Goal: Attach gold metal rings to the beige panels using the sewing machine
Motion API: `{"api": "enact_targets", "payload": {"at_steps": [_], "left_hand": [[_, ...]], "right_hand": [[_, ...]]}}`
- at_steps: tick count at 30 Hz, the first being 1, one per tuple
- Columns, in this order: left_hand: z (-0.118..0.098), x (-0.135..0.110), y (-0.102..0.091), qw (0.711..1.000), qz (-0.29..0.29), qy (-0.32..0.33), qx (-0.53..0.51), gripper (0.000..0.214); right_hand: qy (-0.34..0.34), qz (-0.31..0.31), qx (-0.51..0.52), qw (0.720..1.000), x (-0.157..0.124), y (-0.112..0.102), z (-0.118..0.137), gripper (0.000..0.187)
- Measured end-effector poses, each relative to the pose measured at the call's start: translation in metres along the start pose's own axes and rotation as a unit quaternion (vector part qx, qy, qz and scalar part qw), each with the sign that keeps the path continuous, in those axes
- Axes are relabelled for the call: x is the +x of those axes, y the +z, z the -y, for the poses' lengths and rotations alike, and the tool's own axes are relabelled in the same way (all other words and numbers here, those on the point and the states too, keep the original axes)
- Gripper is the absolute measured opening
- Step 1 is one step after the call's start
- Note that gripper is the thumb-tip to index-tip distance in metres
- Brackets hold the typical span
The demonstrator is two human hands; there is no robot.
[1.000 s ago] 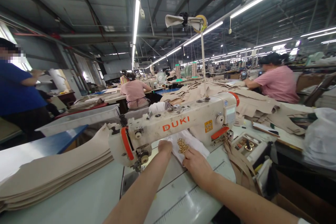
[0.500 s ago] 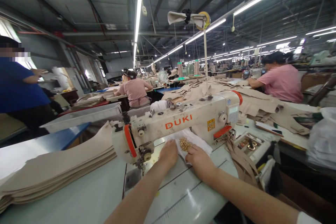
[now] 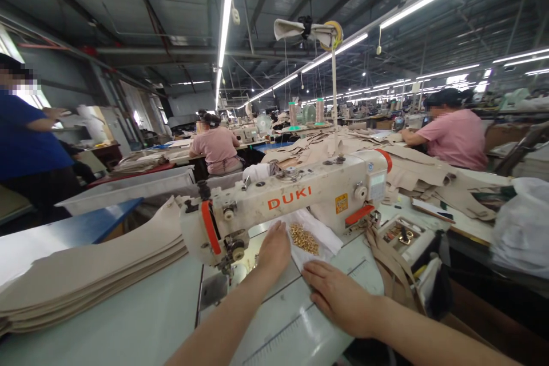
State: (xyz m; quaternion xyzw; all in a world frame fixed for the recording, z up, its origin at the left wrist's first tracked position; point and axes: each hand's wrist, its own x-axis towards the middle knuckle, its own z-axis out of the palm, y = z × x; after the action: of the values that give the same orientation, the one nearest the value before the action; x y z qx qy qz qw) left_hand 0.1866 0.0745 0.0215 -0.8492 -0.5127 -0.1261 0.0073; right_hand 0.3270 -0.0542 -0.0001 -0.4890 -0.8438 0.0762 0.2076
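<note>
A white bag (image 3: pixel 329 245), thin and opened out, lies on the machine bed under the sewing machine arm. Small gold-coloured metal pieces (image 3: pixel 304 239) are spread in a heap on it. At the bag's left edge is my left hand (image 3: pixel 274 250), closed on the edge, its fingertips partly hidden. My right hand (image 3: pixel 337 294) rests flat at the near edge of the bag, fingers stretched out and touching it, thumb low on the table. The DUKI sewing machine (image 3: pixel 283 194) stands just beyond both hands, its needle area left of my left hand.
A stack of beige cut pieces (image 3: pixel 98 257) lies left. Right of the machine are a small parts tray (image 3: pixel 403 234), hanging beige strips (image 3: pixel 388 263) and a white plastic bag (image 3: pixel 521 234). Beige pieces (image 3: pixel 429 168) cover the table behind. Several people are nearby, one standing at left (image 3: pixel 30 137).
The gold pieces have spread from a compact heap into a wider patch, and the bag lies more open. My right hand has drawn back toward me and flattened.
</note>
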Motion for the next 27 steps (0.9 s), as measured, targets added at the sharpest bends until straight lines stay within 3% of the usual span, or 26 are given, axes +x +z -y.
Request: {"api": "enact_targets", "payload": {"at_steps": [4, 6, 9, 14, 21, 27], "left_hand": [[-0.003, -0.015, 0.001, 0.998, 0.045, 0.049, 0.000, 0.053], [0.001, -0.021, 0.003, 0.996, 0.077, 0.050, 0.004, 0.065], [0.006, -0.025, 0.005, 0.993, 0.108, 0.043, 0.009, 0.080], [0.008, -0.025, 0.001, 0.990, 0.137, 0.044, 0.010, 0.086], [0.007, -0.033, -0.008, 0.991, 0.113, 0.067, 0.024, 0.074], [-0.007, -0.059, -0.008, 0.981, 0.088, 0.171, -0.004, 0.039]], "right_hand": [[0.004, 0.046, 0.031, 0.998, -0.005, -0.002, 0.001, 0.056], [-0.011, 0.042, 0.054, 0.998, -0.004, -0.006, 0.001, 0.055], [0.001, -0.004, 0.124, 0.992, 0.004, -0.015, -0.004, 0.033], [0.108, -0.100, 0.128, 0.981, 0.027, -0.017, -0.027, 0.029], [0.120, -0.108, 0.059, 0.985, 0.034, 0.006, -0.043, 0.041], [0.114, -0.060, 0.015, 0.992, 0.037, -0.013, -0.048, 0.027]]}}
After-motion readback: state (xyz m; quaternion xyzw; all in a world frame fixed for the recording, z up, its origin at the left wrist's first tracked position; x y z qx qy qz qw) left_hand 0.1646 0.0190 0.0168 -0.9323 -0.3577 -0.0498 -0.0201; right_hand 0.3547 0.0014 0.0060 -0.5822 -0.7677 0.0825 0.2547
